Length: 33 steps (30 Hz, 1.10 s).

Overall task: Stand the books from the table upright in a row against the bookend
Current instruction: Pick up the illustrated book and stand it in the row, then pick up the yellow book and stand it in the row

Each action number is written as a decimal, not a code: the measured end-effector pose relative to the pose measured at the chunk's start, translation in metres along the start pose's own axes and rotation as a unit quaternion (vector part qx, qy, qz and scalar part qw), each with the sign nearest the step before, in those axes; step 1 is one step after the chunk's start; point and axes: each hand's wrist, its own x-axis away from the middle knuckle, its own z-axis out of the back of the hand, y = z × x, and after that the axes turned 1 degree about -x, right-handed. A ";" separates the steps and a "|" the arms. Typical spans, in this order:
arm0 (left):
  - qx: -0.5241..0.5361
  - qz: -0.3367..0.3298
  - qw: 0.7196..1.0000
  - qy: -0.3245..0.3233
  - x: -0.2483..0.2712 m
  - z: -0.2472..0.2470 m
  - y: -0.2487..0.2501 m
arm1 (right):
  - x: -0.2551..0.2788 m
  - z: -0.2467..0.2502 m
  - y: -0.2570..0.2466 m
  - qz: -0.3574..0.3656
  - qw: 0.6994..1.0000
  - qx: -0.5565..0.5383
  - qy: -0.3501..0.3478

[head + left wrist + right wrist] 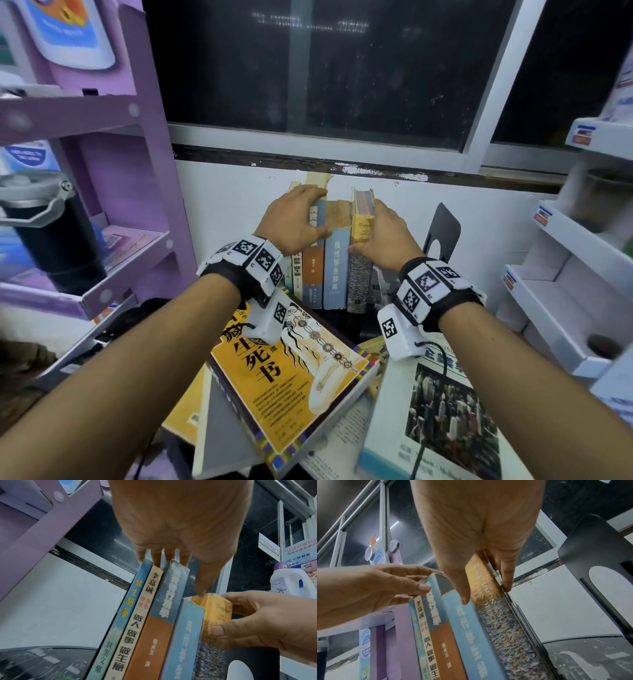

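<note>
A purple shelf unit stands at far left, a black flask on one of its shelves. At centre, against the white wall below a dark window, five books stand upright in a row on the bench. From the left they are a thin blue-spined book, a cream-spined book, a grey-blue and brown book and a pale blue dictionary. The left hand lies over the tops of the leftmost books, fingers spread and nearly straight, pressing rather than clutching; its thumb tip reaches the top of the last book. That book, a yellow-topped handbook, is held by the right hand, thumb on the spine and fingers down its right cover. The handbook stands touching the dictionary. Right of it, apart from the row, rises a black metal bookend. White display shelves fill the far right. In the foreground more books lie flat in a loose pile, among them an orange-covered book and a white book with a city photograph.
</note>
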 end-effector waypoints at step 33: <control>0.076 0.336 0.899 -0.272 0.152 0.014 -0.079 | 0.084 -0.066 -0.052 -0.044 0.936 0.090 -0.339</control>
